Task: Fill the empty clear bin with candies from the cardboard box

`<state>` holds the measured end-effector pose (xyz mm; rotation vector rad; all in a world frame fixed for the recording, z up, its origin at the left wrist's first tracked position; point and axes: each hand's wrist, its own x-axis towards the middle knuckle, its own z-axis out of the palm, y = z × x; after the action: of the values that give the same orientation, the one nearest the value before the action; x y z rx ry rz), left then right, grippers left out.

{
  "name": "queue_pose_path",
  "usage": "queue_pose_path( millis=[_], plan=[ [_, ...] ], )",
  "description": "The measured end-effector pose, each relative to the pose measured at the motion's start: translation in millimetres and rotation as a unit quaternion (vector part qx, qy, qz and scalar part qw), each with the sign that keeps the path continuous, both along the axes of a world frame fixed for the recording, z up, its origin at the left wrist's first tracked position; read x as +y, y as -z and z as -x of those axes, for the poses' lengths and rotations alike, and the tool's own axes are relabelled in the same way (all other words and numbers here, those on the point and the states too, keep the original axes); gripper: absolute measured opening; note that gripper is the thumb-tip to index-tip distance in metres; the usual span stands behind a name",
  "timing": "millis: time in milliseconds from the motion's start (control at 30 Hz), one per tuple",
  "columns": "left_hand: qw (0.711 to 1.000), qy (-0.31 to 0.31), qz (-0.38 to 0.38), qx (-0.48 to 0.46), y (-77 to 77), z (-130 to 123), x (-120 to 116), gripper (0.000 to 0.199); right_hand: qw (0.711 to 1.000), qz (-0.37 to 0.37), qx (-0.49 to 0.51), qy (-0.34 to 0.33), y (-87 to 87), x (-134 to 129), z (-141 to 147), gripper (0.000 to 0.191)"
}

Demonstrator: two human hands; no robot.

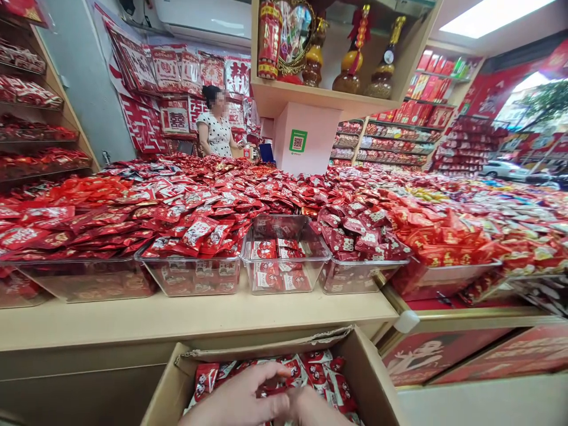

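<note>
Low in the view stands an open cardboard box [375, 373] filled with small red and white packets [339, 387]. Both my hands reach into it from the bottom edge. My left hand [246, 396] is over the packets, thumb and fingers apart and curved, with red wrappers showing in the gap. Close against its thumb is my right hand [313, 407], blurred, its fingers hidden low among the packets. On the counter beyond the box, a clear plastic bin [286, 260] is partly filled with similar red and white packets.
Neighbouring bins, such as one clear bin [190, 275], are heaped with red packets. The pale counter edge [222, 316] runs behind the box. A shelf unit [306, 94] overhangs the display. A person [217, 127] in a dotted top stands at the back.
</note>
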<state>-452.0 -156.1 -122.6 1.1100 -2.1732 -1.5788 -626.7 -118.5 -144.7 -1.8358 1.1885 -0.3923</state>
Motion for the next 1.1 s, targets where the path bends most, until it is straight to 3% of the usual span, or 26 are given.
queue_pose_path(
  millis=[133,200,367,467,567,667,867,1100],
  plan=[
    [0.995,0.003,-0.067,0.07,17.7,11.0,8.7,0.1,0.987,0.015,-0.112,0.115,-13.2,-15.9,3.6,0.007],
    [0.991,-0.033,-0.077,0.102,25.6,20.1,14.9,0.11,0.961,0.009,-0.211,0.179,-17.4,-20.9,5.0,0.013],
    [0.971,-0.124,-0.109,0.174,19.0,35.5,22.4,0.082,0.915,-0.044,-0.328,0.23,-18.0,-23.1,7.8,0.029],
    [0.952,-0.144,-0.191,0.19,9.5,35.7,17.3,0.07,0.9,-0.08,-0.363,0.227,-21.4,-21.7,10.1,0.034],
    [0.933,-0.175,-0.227,0.217,4.4,33.8,12.2,0.061,0.895,-0.096,-0.373,0.223,-25.3,-22.1,12.6,0.032],
    [0.922,-0.184,-0.256,0.225,-0.1,31.7,11.3,0.062,0.903,-0.092,-0.355,0.225,-23.2,-24.8,15.1,0.031],
    [0.915,-0.166,-0.298,0.217,-14.6,27.9,11.3,0.054,0.929,-0.016,-0.307,0.206,-16.5,-27.5,20.3,0.031],
    [0.938,-0.228,-0.209,0.158,-21.0,28.8,5.2,0.038,0.944,0.051,-0.266,0.188,-23.4,-25.7,23.9,0.023]
  ],
)
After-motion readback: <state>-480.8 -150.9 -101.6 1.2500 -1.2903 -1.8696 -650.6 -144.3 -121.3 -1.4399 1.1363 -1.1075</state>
